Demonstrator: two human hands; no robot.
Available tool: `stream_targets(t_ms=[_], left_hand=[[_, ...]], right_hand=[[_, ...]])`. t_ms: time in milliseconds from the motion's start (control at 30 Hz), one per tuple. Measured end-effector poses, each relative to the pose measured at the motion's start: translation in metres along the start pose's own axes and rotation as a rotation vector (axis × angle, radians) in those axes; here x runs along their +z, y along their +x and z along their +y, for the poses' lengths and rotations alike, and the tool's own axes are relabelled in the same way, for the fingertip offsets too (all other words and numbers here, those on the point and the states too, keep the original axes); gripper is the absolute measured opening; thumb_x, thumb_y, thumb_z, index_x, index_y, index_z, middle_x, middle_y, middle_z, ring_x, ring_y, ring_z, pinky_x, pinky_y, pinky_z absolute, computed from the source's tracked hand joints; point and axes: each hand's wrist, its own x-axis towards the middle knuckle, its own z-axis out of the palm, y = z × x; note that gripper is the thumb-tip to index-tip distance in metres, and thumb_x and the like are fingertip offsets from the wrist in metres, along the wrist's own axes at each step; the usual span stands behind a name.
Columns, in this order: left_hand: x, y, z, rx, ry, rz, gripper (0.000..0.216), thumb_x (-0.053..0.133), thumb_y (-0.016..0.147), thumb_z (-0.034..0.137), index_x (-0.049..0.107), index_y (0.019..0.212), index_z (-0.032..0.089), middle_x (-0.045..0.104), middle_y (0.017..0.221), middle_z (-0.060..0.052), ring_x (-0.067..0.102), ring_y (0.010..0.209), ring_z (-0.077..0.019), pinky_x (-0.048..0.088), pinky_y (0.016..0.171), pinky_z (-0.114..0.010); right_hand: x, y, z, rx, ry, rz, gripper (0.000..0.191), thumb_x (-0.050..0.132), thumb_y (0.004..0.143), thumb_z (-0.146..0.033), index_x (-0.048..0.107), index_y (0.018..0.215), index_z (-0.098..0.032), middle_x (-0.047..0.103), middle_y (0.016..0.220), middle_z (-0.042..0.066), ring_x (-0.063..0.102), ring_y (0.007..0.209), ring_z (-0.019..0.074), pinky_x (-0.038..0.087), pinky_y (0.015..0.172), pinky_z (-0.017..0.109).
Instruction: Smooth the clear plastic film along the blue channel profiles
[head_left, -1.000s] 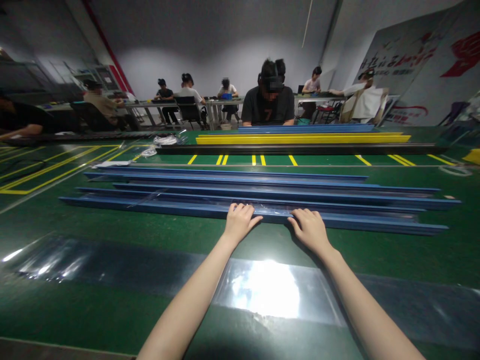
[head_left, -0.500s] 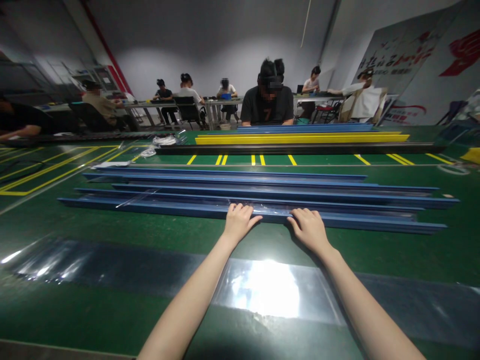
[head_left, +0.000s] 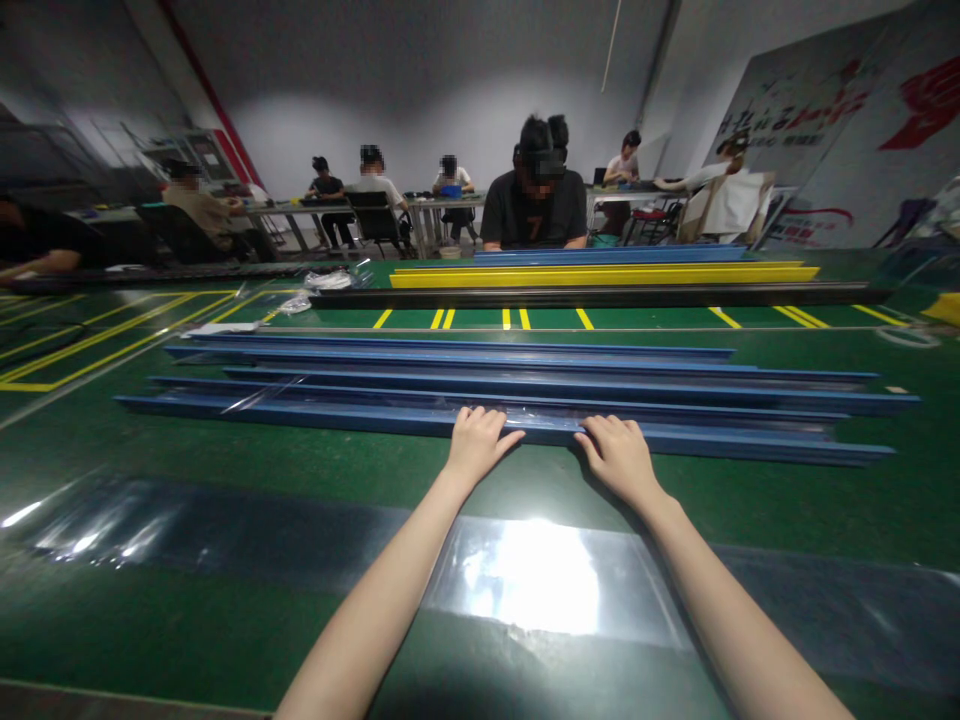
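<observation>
A long blue channel-shaped profile (head_left: 337,418) lies nearest me, across the green table. My left hand (head_left: 478,442) grips its near wall, fingers curled over the top edge and thumb along the front. To the right, my right hand (head_left: 619,455) holds the same wall in a similar way, its fingertips hidden inside the channel. Clear plastic film shows in and over this profile. Just beyond are more blue profiles (head_left: 465,350), lying roughly parallel. Between my forearms and out to both sides stretches a flat, shiny clear plastic sleeve (head_left: 262,525).
Farther back lie a black profile (head_left: 600,296), a yellow profile (head_left: 600,276) and crumpled clear plastic (head_left: 330,283). A co-worker in a dark shirt (head_left: 534,210) sits across the green table (head_left: 187,625). Several other people sit at tables behind.
</observation>
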Motion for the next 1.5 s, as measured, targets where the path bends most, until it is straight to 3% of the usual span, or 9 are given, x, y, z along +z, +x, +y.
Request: stream_targets(t_ms=[1500], left_hand=[[0.0005,-0.0001,0.0018,-0.052,0.047,0.005,0.040,0.046,0.079,0.055,0.055,0.073,0.017,0.061,0.068,-0.004,0.052,0.069,-0.0188,0.030,0.065,-0.031]], right_hand=[[0.0003,0.0006,0.0000,-0.005,-0.019,-0.007,0.025,0.037,0.088,-0.033,0.054,0.079,-0.018,0.060,0.076,0.004,0.049,0.074,0.0179,0.024,0.066,0.029]])
